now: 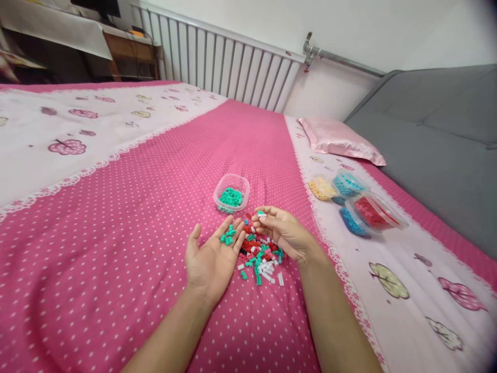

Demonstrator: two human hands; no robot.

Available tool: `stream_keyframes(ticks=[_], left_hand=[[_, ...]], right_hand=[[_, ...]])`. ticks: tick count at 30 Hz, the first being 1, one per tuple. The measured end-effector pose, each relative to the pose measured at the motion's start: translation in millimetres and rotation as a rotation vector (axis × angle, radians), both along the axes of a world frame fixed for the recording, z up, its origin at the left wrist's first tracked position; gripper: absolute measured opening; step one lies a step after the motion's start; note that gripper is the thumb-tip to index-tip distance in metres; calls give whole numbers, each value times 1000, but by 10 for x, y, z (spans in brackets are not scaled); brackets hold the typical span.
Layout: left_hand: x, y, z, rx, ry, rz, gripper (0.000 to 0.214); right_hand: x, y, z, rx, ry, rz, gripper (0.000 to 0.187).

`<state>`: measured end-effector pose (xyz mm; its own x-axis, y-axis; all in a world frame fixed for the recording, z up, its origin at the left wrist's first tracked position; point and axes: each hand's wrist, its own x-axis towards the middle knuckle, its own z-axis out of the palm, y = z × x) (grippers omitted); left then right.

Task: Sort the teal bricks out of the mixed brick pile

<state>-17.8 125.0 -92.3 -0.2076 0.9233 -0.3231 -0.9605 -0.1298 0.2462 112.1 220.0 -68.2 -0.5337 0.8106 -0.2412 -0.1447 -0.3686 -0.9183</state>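
Note:
My left hand (212, 259) is palm up with its fingers stretched out, holding several small green toy bricks (228, 235) on the palm and finger bases. Between the thumb and fingertips of my right hand (285, 230) is a small toy brick (261, 213), green with a white part. Below and between both hands, a loose pile of toy bricks (266, 267) in green, white, red and pink lies on the bedspread; my right hand covers some of it. Just beyond the hands stands a clear plastic tub (243, 185) with green bricks (231, 197) inside.
To the right are clear containers of yellow pieces (321, 188), light blue pieces (348, 184), red pieces (375, 211) and blue pieces (354, 221). The pink dotted bedspread (155, 207) is under everything. A pink pillow (339, 139) lies by a grey headboard (435, 119); a radiator (225, 57) stands behind.

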Motion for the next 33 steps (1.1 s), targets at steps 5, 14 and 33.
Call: stream_keyframes(ticks=[5,14,33], left_hand=[[3,-5,1,3,1,3,66],[5,-8,16,-9,2,-2,65],[10,-14,25,2,3,6,67]], right_hand=[[-19,15,0,-84,46,-53,11],[-30,25,-43,107,-87,-134,19],[-58,2,-56,573,-280,-197,23]])
